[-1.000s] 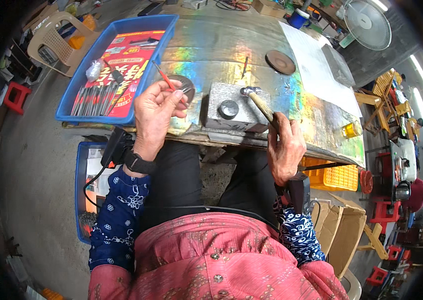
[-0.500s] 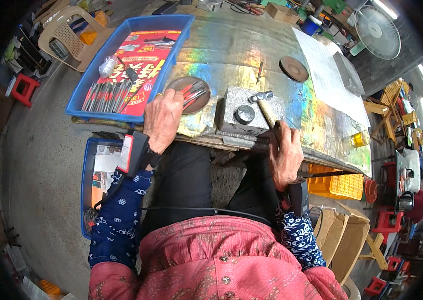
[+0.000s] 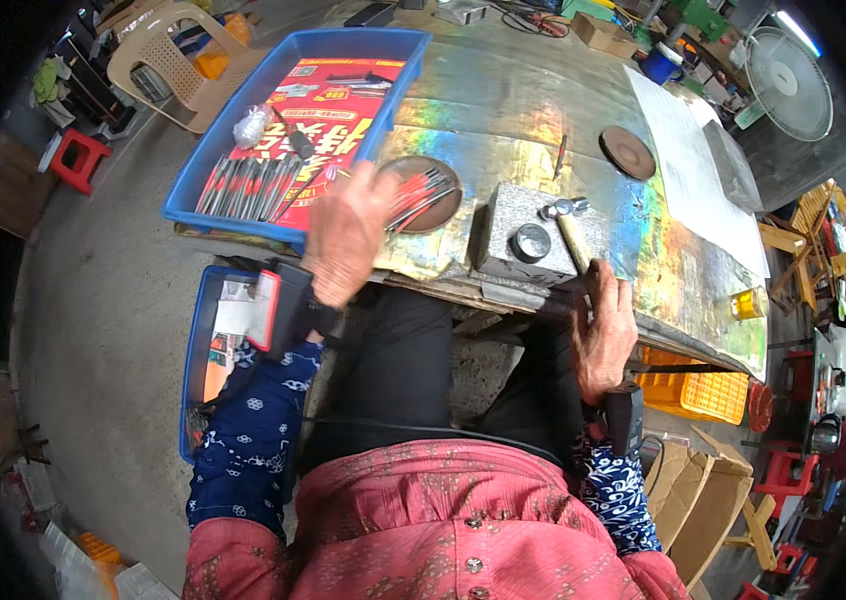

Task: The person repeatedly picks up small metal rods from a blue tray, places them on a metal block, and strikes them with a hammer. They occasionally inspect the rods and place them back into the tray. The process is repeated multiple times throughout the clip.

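Your hammer point(image 3: 575, 241) rests with its head on the grey block point(image 3: 511, 208), its pale handle slanting down past the block's near edge to your right hand point(image 3: 603, 330). That hand's fingers are curled around the handle's end, right at the front of the table point(image 3: 503, 110). Just left of the hammer, a black disc point(image 3: 530, 243) sits on the same top, so the head has a neighbour close by.

To the left, past a strip of tabletop, your red and grey rods point(image 3: 423, 198) lie in the brown dish point(image 3: 441, 214). Your left hand point(image 3: 348, 235) is blurred over the gap between dish and blue tray point(image 3: 400, 105); you can't tell from here whether its fingers pinch anything. The tray's raised wall stands close on that side.

The hammer's head is shiny metal, its wooden handle worn; the rods are slim, bundled loosely at a slant, tips over the dish's rim.

Beyond the block lie a dark stick point(image 3: 560, 157) and a second dish point(image 3: 629, 152), with a white sheet point(image 3: 688, 150) further right. A yellow jar point(image 3: 748, 304) stands near the table's right edge, well apart from your hands.
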The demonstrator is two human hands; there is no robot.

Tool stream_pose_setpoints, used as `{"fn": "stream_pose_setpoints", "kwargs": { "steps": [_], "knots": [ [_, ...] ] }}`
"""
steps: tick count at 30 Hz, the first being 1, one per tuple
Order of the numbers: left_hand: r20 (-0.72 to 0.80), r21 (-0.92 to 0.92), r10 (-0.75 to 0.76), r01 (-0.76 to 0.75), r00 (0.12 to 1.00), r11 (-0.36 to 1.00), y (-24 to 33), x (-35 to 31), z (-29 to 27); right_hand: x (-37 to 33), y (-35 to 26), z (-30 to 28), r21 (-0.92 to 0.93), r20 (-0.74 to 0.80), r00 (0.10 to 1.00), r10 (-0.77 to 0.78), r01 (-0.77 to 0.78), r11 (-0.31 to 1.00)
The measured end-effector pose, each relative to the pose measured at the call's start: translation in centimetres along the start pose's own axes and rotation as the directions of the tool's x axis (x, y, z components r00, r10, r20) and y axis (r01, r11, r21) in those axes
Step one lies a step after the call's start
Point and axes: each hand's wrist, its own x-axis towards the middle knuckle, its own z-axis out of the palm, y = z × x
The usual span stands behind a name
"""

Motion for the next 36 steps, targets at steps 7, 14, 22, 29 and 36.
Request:
{"fn": "stream_pose_setpoints", "kwargs": {
  "steps": [7, 14, 22, 29, 36],
  "knots": [
    [0.311, 0.278, -0.308, 0.224, 0.899, 0.934, -9.4, 1.2, -0.9, 0.0, -0.2, -0.1, 0.009, 0.013, 1.0, 0.027, -0.027, 1.0],
    [0.438, 0.405, -0.495, 0.327, 0.75, 0.854, -11.8, 1.8, 2.1, 0.2, -0.1, -0.4, -0.014, 0.047, 0.998, 0.037, -0.036, 0.999],
    [0.446, 0.437, -0.519, 0.328, 0.73, 0.837, -13.2, 0.9, 3.1, 0.7, -0.7, -1.8, -0.007, 0.057, 0.995, 0.078, -0.077, 0.997],
    [0.189, 0.125, -0.225, 0.204, 0.956, 0.971, -14.6, 0.4, 2.8, 1.0, 2.5, -3.5, 0.081, -0.025, 0.996, 0.081, -0.078, 0.994],
    [0.183, -0.604, -0.539, 0.527, 0.822, 0.599, -11.4, 1.6, 0.3, 1.9, 9.4, -3.6, -0.118, -0.031, 0.989, 0.148, -0.15, 0.982]
  ]
}}
